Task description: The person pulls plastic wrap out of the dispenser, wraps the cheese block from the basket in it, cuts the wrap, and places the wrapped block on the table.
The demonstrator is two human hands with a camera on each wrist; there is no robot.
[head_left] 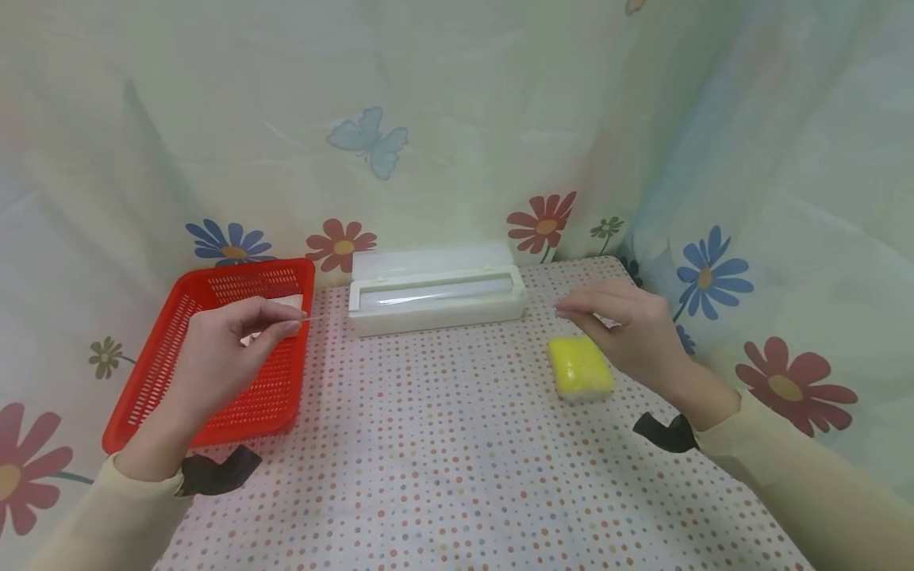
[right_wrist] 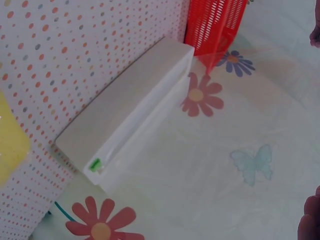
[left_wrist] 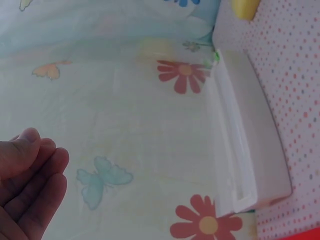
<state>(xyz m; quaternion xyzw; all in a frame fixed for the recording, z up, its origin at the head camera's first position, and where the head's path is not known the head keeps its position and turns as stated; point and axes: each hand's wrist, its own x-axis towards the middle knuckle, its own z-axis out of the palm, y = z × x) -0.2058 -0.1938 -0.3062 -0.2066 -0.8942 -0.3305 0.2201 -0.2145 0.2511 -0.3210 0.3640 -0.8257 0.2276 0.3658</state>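
My left hand is raised near the right rim of the red basket, thumb and forefinger pinching a barely visible sheet of clear cling film. At about the same height my right hand, pinched the same way, holds the film's other side above a yellow block with a pale, shiny edge. Between the hands, farther back, lies a long white cling film dispenser with its lid raised. In the right wrist view only a few fingertips of that hand show.
The red basket stands at the left on the dotted tablecloth, with a small whitish item inside, partly hidden by my left hand. Flowered curtain sheets close off the back and sides.
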